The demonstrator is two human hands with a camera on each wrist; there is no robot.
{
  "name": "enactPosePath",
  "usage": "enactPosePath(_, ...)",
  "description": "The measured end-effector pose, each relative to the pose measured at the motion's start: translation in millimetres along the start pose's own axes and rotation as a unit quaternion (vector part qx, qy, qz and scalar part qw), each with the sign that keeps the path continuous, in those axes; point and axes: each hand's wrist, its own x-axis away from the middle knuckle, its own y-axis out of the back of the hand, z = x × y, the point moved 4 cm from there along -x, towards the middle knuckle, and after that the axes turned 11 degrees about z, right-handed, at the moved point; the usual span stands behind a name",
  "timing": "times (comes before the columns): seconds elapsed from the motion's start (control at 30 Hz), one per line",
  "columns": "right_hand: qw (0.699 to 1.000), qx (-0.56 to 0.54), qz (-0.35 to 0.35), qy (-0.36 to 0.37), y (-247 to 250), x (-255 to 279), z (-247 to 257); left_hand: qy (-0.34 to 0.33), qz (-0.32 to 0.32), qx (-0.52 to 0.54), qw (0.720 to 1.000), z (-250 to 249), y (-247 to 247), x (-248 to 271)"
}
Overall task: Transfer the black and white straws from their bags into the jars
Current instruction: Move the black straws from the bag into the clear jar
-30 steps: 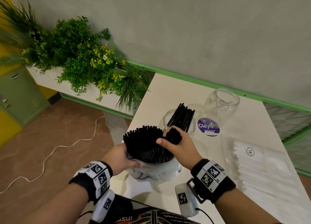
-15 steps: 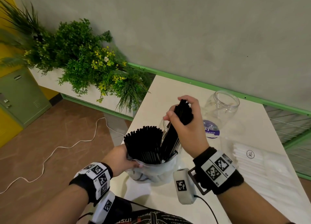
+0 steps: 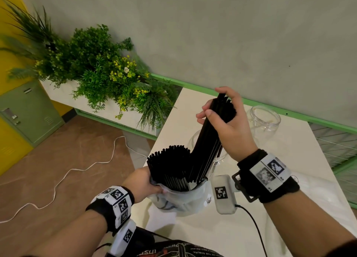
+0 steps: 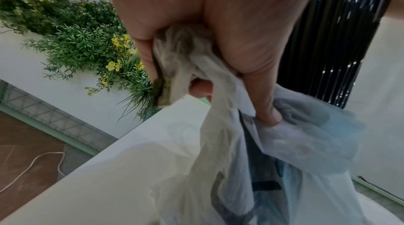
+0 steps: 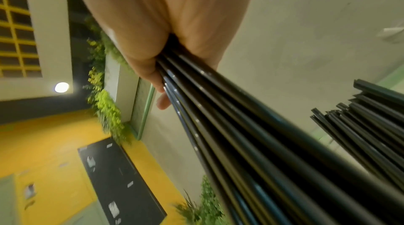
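Observation:
My right hand [image 3: 222, 109] grips a bundle of black straws [image 3: 209, 140] near its top, lifted high with its lower ends still inside the clear plastic bag [image 3: 185, 200]. More black straws [image 3: 170, 166] stand upright in that bag. My left hand [image 3: 143, 183] grips the bag's bunched left rim, and the left wrist view shows the fingers [image 4: 260, 90] curled into the plastic [image 4: 229, 168]. In the right wrist view the held bundle [image 5: 240, 133] runs out from my palm. A clear jar [image 3: 218, 156] stands behind the bundle, mostly hidden. A second, empty jar [image 3: 264, 121] stands farther back right.
The white table [image 3: 289, 169] ends at a left edge beside the bag. A planter of green plants [image 3: 100, 69] stands beyond it to the left. A green rail [image 3: 309, 119] and grey wall close the back. A white cable [image 3: 77, 169] lies on the floor.
My right hand closed on a bundle of black straws in the bag and drew it upward and back. The left hand kept hold of the bag.

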Motion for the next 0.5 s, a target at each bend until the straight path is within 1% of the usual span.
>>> enactPosePath(0.2, 0.999, -0.003, -0.048, 0.002, 25, -6, 11, -0.002, -0.009, -0.026, 1.0, 0, 1, -2)
enactPosePath(0.33, 0.996, -0.008, -0.088, 0.021, 47, -14, 17, -0.009, -0.002, -0.025, 1.0, 0, 0, -3)
enactPosePath(0.5, 0.985, 0.006, -0.161, 0.053, 75, -21, 21, 0.001, -0.01, -0.043, 0.999, -2, 1, -3)
